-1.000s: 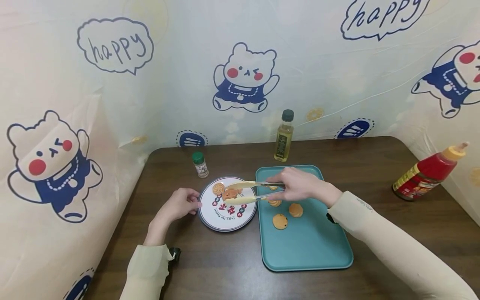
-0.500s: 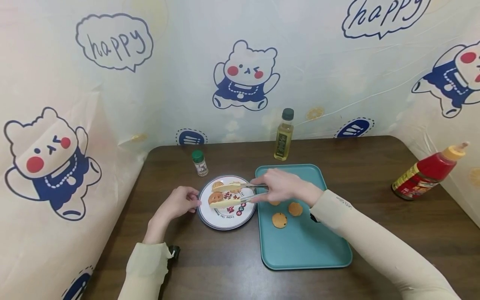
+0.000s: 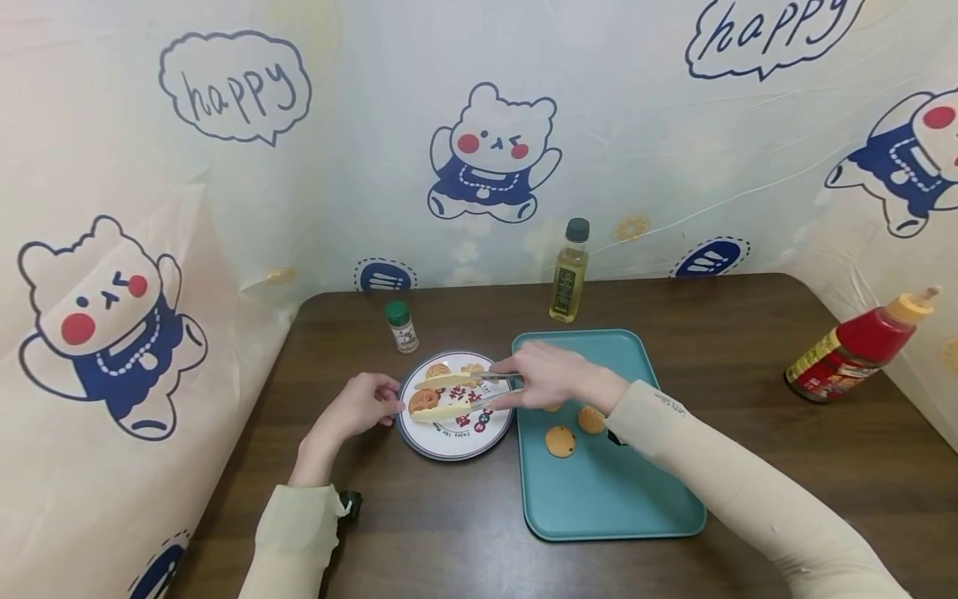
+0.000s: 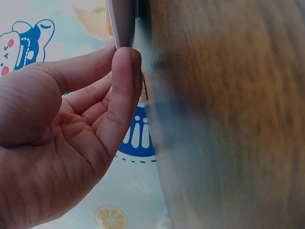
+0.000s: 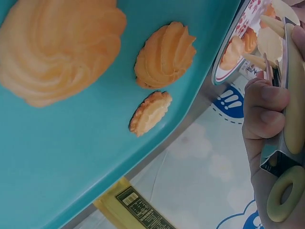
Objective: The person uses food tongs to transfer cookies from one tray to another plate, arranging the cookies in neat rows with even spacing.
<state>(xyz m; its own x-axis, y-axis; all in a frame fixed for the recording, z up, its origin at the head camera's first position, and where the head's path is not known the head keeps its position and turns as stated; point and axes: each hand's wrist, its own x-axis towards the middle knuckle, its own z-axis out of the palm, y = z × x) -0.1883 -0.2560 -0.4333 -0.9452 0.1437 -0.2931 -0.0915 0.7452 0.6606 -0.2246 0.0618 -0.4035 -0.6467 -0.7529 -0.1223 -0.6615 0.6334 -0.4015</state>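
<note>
My left hand (image 3: 364,402) pinches the left rim of a round white plate (image 3: 449,449) with blue edge lines and red print. In the left wrist view, thumb and fingertips meet at the plate's rim (image 4: 123,26). My right hand (image 3: 550,376) grips metal tongs (image 3: 482,401) with cream tips, which reach over the plate from the right. A browned bread-like piece (image 3: 423,401) lies on the plate between the spread tips. Behind it are swirled cookies (image 3: 437,370). In the right wrist view, the fingers curl round the tongs (image 5: 293,105).
A teal tray (image 3: 614,491) right of the plate bears several cookies (image 3: 560,442). Behind stand a green-capped shaker (image 3: 402,329) and an oil bottle (image 3: 569,283). At the right edge is a red sauce bottle (image 3: 856,349). A patterned cloth hangs behind the table.
My right hand and the tongs have moved left over the plate, taking the browned piece to its left side; the tips now stand wider around it. The left hand stays at the rim.
</note>
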